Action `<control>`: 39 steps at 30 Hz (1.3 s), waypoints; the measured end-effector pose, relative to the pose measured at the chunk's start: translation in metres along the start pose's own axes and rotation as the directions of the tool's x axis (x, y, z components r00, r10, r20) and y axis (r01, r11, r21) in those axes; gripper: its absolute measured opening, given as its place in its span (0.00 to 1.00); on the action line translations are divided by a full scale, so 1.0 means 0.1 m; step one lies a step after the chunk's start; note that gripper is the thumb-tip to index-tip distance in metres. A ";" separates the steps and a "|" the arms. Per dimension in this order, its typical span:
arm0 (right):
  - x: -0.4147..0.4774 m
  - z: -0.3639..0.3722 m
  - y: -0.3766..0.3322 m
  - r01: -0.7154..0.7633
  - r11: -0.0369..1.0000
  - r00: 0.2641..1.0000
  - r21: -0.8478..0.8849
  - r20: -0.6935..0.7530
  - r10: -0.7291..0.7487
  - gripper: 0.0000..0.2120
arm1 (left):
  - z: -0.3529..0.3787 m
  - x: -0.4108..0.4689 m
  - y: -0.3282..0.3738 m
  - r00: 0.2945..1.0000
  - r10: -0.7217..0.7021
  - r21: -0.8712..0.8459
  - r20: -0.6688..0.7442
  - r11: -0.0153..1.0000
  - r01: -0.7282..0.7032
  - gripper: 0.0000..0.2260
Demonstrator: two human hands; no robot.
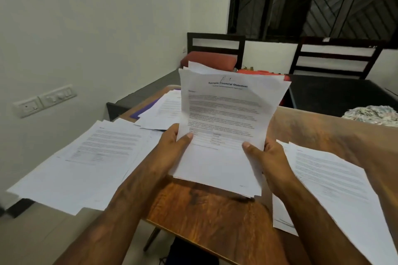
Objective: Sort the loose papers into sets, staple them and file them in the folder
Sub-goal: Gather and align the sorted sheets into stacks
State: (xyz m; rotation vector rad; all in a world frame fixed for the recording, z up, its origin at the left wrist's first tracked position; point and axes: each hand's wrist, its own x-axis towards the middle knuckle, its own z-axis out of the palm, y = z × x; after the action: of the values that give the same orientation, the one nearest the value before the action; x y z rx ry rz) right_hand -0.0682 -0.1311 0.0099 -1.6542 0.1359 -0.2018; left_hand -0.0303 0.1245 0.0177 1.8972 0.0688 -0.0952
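I hold a thick stack of white printed papers [226,114] up over the wooden table [206,217]; its top sheet is headed "Sample Financial Statement". My left hand [174,146] grips the stack's left edge, thumb on the front. My right hand [267,161] grips the right edge the same way. A spread pile of papers [81,161] lies on the table's left side and overhangs its edge. Another pile [327,183] lies to the right. More sheets [163,109] lie behind, partly covering a purple folder [144,107]. No stapler is in view.
Two dark chairs stand beyond the table, one with a red cushion [209,60]. A dark table [344,94] sits at the back right, with patterned cloth [372,116] at the wooden table's right. A wall with switches [45,101] is on the left.
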 end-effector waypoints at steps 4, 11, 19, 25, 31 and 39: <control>-0.03 0.04 0.00 -0.158 0.987 0.976 -0.025 0.147 0.160 0.14 | -0.09 -0.08 0.08 0.998 0.016 -0.022 0.053 1.000 -0.015 0.12; -0.36 0.13 0.03 -0.383 0.832 0.835 -0.401 0.235 0.498 0.08 | -0.34 -0.22 -0.23 0.946 -0.194 0.316 0.260 0.943 0.106 0.07; -0.48 0.17 -0.02 -0.293 0.751 0.870 -0.592 0.160 0.466 0.15 | -0.41 -0.19 -0.26 0.980 -0.164 0.758 0.112 0.652 0.023 0.17; -0.48 0.12 -0.07 -0.301 0.768 0.904 -0.566 0.089 0.419 0.16 | -0.19 -0.26 -0.03 0.991 0.129 0.914 -0.036 0.406 -0.020 0.15; -0.46 0.01 -0.09 -0.170 0.757 0.951 -0.630 0.097 0.294 0.14 | 0.33 -0.28 0.17 0.969 0.183 0.809 0.165 0.537 -0.239 0.07; -0.36 -0.79 0.19 -0.128 0.761 0.983 -0.636 -0.181 0.014 0.20 | 1.51 -0.23 0.41 0.916 0.292 0.574 0.275 0.714 -0.400 0.08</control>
State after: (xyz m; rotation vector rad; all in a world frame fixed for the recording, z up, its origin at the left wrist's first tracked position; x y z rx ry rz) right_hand -0.1191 -0.2021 -0.0041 -2.3239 0.4372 -0.2526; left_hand -0.0540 -0.0319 0.0104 2.5254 -0.5001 -0.0136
